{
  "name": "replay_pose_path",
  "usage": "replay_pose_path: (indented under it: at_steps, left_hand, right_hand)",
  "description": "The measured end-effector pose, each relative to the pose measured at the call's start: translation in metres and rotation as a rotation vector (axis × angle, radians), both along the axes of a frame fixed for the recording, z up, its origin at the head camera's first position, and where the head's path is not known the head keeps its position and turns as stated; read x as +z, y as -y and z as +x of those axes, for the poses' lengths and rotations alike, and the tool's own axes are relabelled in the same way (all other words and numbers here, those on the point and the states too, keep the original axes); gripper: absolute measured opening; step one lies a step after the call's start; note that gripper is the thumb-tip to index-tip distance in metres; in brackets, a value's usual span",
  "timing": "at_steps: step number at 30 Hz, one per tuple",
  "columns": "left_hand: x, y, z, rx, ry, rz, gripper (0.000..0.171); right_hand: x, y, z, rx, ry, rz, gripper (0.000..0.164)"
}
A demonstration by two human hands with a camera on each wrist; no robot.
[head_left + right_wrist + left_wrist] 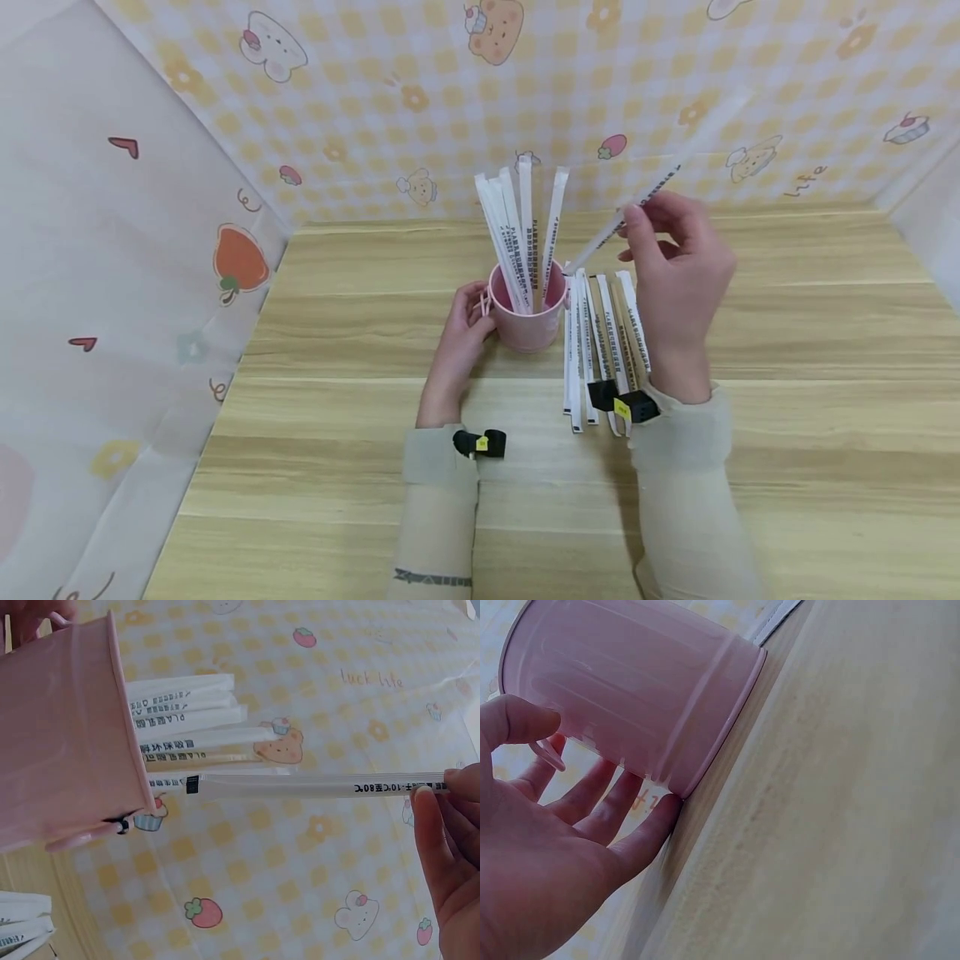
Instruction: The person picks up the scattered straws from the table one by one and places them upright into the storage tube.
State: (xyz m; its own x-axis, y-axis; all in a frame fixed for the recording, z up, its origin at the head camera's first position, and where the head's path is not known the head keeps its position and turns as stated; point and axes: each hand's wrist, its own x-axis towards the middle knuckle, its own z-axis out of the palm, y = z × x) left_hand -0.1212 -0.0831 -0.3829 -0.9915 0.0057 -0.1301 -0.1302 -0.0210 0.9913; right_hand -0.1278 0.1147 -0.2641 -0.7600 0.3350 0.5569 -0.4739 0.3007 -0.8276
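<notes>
Pink cup (527,333), one: upright on the wooden surface (337,400), with several wrapped straws (526,200) leaning inside.
Left hand (461,342): thumb and fingers grasp the cup at its side handle.
Right hand (678,267): thumb and fingers pinch a single straw (300,786), tilted, its lower end near the cup's right rim; contact cannot be told.
Loose row (611,333), several wrapped straws: flat on the surface, just right of the cup.
Risks, as judged: the slanted straw may catch the rim or slide outside; crowded straws may block its end; a sideways push may tip the cup if the left grasp slackens.
</notes>
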Motion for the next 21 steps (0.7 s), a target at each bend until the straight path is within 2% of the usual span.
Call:
replay_pose_path:
  at_steps: [1, 2, 7, 12, 16, 21]
  left_hand:
    - [0.003, -0.001, 0.001, -0.001, 0.001, -0.005, 0.046]
    - [0.002, 0.0, 0.0, -0.001, -0.002, -0.003, 0.046]
    - [-0.015, 0.003, -0.006, 0.001, -0.002, 0.02, 0.046]
    - [-0.022, 0.003, -0.008, 0.005, -0.014, 0.024, 0.046]
    - [-0.02, 0.003, -0.008, 0.002, -0.01, 0.031, 0.047]
    - [-0.004, 0.001, -0.001, -0.001, 0.001, 0.018, 0.046]
  right_hand:
    - [0.0, 0.001, 0.0, 0.006, -0.004, -0.002, 0.019]
    - [0.0, 0.002, 0.001, 0.013, -0.011, 0.0, 0.019]
    - [-0.004, 0.006, -0.001, 0.042, -0.006, 0.046, 0.02]
    - [-0.022, 0.007, -0.013, 0.074, 0.055, 0.107, 0.023]
    - [-0.041, 0.006, -0.025, 0.076, 0.112, 0.16, 0.025]
    - [-0.06, 0.009, -0.034, 0.099, 0.205, 0.251, 0.028]
